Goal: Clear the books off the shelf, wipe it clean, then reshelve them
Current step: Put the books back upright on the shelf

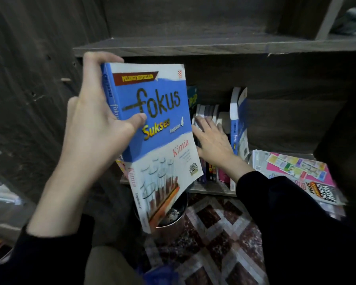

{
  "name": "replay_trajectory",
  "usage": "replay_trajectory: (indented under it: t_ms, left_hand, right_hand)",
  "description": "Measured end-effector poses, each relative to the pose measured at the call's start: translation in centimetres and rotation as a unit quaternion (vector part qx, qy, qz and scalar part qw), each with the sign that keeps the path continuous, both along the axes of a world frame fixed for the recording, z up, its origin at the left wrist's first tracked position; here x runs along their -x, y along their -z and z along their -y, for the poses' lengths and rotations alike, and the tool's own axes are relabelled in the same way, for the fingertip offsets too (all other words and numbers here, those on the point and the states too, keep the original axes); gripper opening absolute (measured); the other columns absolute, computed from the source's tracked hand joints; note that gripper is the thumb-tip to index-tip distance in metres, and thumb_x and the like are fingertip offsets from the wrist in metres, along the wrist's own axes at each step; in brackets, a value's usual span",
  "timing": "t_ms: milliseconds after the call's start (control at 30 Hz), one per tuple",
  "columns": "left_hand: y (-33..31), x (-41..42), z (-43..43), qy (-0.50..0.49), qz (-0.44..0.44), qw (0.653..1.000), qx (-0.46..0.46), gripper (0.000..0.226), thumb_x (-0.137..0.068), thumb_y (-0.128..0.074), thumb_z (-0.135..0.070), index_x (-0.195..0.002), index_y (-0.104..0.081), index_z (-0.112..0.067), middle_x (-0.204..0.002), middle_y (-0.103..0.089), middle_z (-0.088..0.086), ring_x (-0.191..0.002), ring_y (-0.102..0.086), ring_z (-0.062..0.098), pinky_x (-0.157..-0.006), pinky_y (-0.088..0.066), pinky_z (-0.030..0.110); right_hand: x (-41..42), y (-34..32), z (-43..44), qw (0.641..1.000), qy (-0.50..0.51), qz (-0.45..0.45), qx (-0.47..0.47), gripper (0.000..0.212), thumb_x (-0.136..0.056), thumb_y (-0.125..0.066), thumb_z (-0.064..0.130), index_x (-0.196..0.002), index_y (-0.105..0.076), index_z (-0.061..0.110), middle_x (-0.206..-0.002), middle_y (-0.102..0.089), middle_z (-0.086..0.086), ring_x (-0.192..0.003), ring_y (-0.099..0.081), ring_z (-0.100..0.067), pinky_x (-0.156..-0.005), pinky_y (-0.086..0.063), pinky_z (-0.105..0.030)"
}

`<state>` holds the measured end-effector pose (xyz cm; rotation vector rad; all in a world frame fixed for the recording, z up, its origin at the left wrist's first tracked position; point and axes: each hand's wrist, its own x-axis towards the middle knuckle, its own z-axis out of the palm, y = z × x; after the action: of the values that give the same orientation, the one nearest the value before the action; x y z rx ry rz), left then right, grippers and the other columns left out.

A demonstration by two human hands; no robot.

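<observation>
Our left hand (93, 128) sits at the far left of the shelf (212, 190), closed around the spine of a thick blue and white chemistry book (152, 140). The thumb lies across the front cover and the fingers curl over the top corner and the back. We hold the book upright but leaning, its lower corner out past the front edge of the shelf and hanging over a round metal bin (173, 221) on the patterned floor (220, 243).

Just right of that book, our right hand (212, 140) reaches into the shelf with the fingers spread and nearly flat, the palm pressed against the tops of a row of upright books (210, 173). It grips nothing; it only rests on them. The fingertips are blurred, so we cannot tell exactly which spines they touch. A black sleeve (275, 202) covers the arm up to the wrist.

Right of the hand, and touching the end of the row, a second blue and white book (237, 124) stands upright with its cover bowing open. Farther right on the shelf, a stack of magazines (296, 171) lies flat, overhanging the front edge.
</observation>
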<state>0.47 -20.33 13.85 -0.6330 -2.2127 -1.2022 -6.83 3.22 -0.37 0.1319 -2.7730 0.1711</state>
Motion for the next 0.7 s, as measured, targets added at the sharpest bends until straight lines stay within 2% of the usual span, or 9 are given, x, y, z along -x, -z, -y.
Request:
replay_trajectory:
  t_ms: [33, 133, 200, 267, 400, 533, 600, 667, 700]
  left_hand:
    - [0.0, 0.6, 0.2, -0.003, 0.004, 1.0, 0.003, 0.068, -0.067, -0.083, -0.009, -0.111, -0.039, -0.036, -0.082, -0.054, -0.046, -0.083, -0.059, -0.012, -0.084, -0.054, 0.028]
    - [0.0, 2.2, 0.8, -0.015, 0.018, 1.0, 0.016, 0.066, -0.068, -0.082, -0.009, -0.107, -0.037, -0.038, -0.079, -0.054, -0.046, -0.08, -0.055, -0.019, -0.08, -0.049, 0.012]
    - [-0.1, 3.0, 1.1, -0.013, 0.03, 0.999, 0.009, 0.067, -0.068, -0.082, -0.008, -0.107, -0.037, -0.039, -0.08, -0.056, -0.041, -0.082, -0.055, -0.018, -0.083, -0.052, 0.024]
    - [-0.4, 3.5, 1.2, -0.019, 0.038, 0.999, 0.01, 0.068, -0.067, -0.083, -0.008, -0.112, -0.039, -0.035, -0.081, -0.055, -0.037, -0.085, -0.056, -0.016, -0.081, -0.052, 0.025]
    - [-1.1, 3.4, 1.1, -0.03, 0.02, 0.999, 0.02, 0.07, -0.066, -0.084, -0.011, -0.111, -0.038, -0.038, -0.088, -0.054, -0.032, -0.11, -0.055, 0.017, -0.092, -0.049, 0.042]
    - [-1.1, 3.1, 0.0, -0.025, 0.003, 0.999, 0.044, 0.068, -0.068, -0.081, -0.007, -0.114, -0.037, -0.033, -0.09, -0.054, -0.028, -0.109, -0.056, 0.022, -0.09, -0.05, 0.042]
    - [-0.4, 3.0, -1.0, -0.018, 0.007, 0.999, 0.045, 0.066, -0.07, -0.078, -0.005, -0.115, -0.038, -0.032, -0.09, -0.056, -0.024, -0.105, -0.058, 0.013, -0.088, -0.052, 0.035]
    - [0.8, 3.0, -2.1, -0.009, 0.012, 0.999, 0.047, 0.064, -0.073, -0.075, -0.001, -0.12, -0.039, -0.026, -0.084, -0.055, -0.023, -0.09, -0.058, -0.008, -0.071, -0.046, 0.007]
    - [1.5, 2.9, -2.8, -0.003, 0.012, 0.999, 0.053, 0.062, -0.074, -0.073, 0.0, -0.121, -0.04, -0.023, -0.081, -0.054, -0.022, -0.08, -0.058, -0.012, -0.062, -0.041, 0.004]
  right_hand:
    - [0.0, 0.0, 0.0, 1.0, -0.001, 0.003, 0.002, 0.055, -0.096, -0.05, 0.044, -0.144, -0.034, 0.023, -0.154, -0.023, -0.009, -0.143, -0.016, -0.032, -0.108, -0.028, -0.06]
    - [0.0, -0.1, 0.1, 1.0, -0.007, 0.011, 0.012, 0.055, -0.096, -0.05, 0.041, -0.145, -0.032, 0.022, -0.156, -0.021, -0.009, -0.145, -0.014, -0.033, -0.11, -0.025, -0.06]
    - [0.0, -0.2, 0.1, 1.0, -0.008, 0.017, 0.014, 0.057, -0.096, -0.049, 0.041, -0.146, -0.03, 0.022, -0.156, -0.02, -0.008, -0.145, -0.013, -0.033, -0.11, -0.024, -0.058]
    - [0.0, -0.3, 0.2, 1.0, -0.008, 0.019, 0.014, 0.055, -0.097, -0.048, 0.04, -0.146, -0.03, 0.022, -0.156, -0.02, -0.008, -0.145, -0.014, -0.032, -0.11, -0.024, -0.058]
    - [-0.3, -0.4, -0.1, 1.0, -0.016, -0.007, 0.001, 0.037, -0.095, -0.053, 0.038, -0.124, -0.045, 0.018, -0.151, -0.028, -0.009, -0.14, -0.023, -0.032, -0.105, -0.033, -0.058]
    - [-0.6, -0.3, -0.3, 1.0, -0.016, -0.012, -0.003, 0.034, -0.094, -0.053, 0.037, -0.122, -0.046, 0.019, -0.15, -0.03, -0.009, -0.14, -0.023, -0.032, -0.109, -0.027, -0.058]
    - [-0.8, -0.2, -0.4, 1.0, -0.014, -0.014, -0.003, 0.033, -0.094, -0.052, 0.037, -0.122, -0.046, 0.019, -0.151, -0.029, -0.009, -0.141, -0.023, -0.031, -0.111, -0.025, -0.058]
    - [-0.9, -0.2, -0.5, 1.0, -0.014, -0.011, -0.002, 0.033, -0.095, -0.051, 0.038, -0.122, -0.046, 0.02, -0.151, -0.028, -0.008, -0.141, -0.022, -0.031, -0.111, -0.024, -0.058]
    - [-0.9, -0.2, -0.5, 1.0, -0.016, -0.01, -0.001, 0.034, -0.095, -0.051, 0.038, -0.123, -0.046, 0.02, -0.151, -0.028, -0.008, -0.14, -0.022, -0.031, -0.111, -0.023, -0.058]
